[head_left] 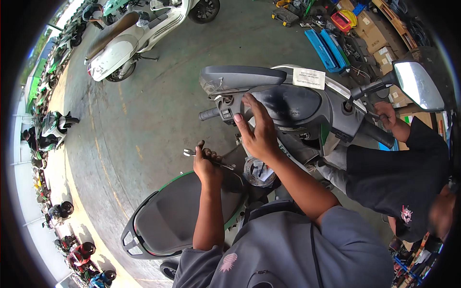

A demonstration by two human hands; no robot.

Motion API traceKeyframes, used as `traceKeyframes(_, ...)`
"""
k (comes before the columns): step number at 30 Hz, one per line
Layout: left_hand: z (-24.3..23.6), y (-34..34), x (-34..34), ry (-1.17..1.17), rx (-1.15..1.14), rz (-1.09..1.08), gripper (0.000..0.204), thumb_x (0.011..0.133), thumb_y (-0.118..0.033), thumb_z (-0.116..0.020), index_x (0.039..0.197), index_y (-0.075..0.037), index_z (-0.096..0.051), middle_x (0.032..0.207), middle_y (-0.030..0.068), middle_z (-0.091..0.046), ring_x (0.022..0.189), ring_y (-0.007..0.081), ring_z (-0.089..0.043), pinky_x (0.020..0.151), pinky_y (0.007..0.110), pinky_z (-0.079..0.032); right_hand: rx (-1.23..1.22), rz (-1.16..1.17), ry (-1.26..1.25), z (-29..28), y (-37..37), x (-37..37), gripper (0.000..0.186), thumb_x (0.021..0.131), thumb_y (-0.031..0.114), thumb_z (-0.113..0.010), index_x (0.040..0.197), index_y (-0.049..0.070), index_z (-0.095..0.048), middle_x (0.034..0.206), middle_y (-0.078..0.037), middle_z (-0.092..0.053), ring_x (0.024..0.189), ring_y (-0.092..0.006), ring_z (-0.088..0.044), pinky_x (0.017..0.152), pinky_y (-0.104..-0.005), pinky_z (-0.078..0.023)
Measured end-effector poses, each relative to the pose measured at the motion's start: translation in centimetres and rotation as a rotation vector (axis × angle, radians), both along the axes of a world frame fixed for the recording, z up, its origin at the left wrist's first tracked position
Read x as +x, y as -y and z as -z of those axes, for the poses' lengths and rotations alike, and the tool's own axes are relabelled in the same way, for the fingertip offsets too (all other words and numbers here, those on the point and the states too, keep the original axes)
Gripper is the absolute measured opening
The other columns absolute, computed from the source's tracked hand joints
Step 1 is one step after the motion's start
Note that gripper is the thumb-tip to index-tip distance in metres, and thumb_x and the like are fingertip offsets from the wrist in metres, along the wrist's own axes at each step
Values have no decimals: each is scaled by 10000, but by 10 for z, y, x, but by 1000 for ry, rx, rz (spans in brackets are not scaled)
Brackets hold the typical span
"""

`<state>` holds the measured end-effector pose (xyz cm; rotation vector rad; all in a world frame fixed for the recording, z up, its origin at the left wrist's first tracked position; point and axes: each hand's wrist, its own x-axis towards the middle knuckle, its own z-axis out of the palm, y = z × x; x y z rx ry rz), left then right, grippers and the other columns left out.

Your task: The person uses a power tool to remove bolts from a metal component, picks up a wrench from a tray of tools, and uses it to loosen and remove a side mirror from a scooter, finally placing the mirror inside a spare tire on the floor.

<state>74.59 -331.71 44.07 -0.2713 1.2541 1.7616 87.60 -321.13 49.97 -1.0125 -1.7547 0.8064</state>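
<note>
A silver wrench (188, 152) is gripped in my left hand (206, 165), its two ends poking out on either side of my fist above the seat (187, 216). My right hand (260, 132) is raised with fingers apart and holds nothing. It hovers beside the scooter's left switch housing (226, 113) and the dark instrument panel (295, 103); whether a fingertip touches there I cannot tell. Just beyond my fingers, the left mirror (245, 79) lies low across the handlebar. A paper label (309, 78) sits on the scooter's front.
At the right a co-worker in a black shirt (394, 168) has a hand (385, 114) by the right grip, under the upright right mirror (418, 85). A white scooter (129, 45) stands ahead. Blue trays (326, 50) and cardboard boxes (374, 33) lie far right; parked scooters line the left.
</note>
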Motion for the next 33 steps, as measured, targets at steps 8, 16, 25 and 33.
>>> traceKeyframes(8, -2, 45, -1, -70, -96, 7, 274, 989, -274, -398, 1113, -52, -499, 683, 0, -415, 562, 102, -395, 484, 251, -323, 142, 121, -329, 58, -42, -98, 359, 976, 339, -431, 1009, -12, -499, 881, -137, -574, 828, -257, -572, 770, -363, -447)
traceKeyframes(16, 99, 110, -14, -1573, -970, 491, 150, 866, -185, -531, 969, -82, -562, 653, 67, -511, 587, 257, -534, 554, 391, -442, -426, -99, -909, 27, -89, -90, 472, 973, 510, -326, 875, 72, -471, 636, 6, -417, 540, -111, -404, 522, -281, -356)
traceKeyframes(25, 148, 125, -32, -1468, -1153, 696, 218, 776, -285, -575, 928, -129, -579, 929, 74, -521, 957, 262, -507, 805, 397, -376, -1071, -276, -100, 13, -168, -143, 348, 988, 387, -356, 982, 70, -499, 656, -29, -482, 433, -95, -372, 444, -278, -368)
traceKeyframes(33, 142, 137, -49, -1533, -1020, 606, 236, 773, -335, -567, 891, -132, -549, 929, 52, -495, 967, 200, -478, 785, 349, -360, 430, -10, 838, 64, -197, -120, 689, 833, 434, -631, 1231, -98, -449, 1113, -287, -581, 1009, -420, -571, 852, -453, -463)
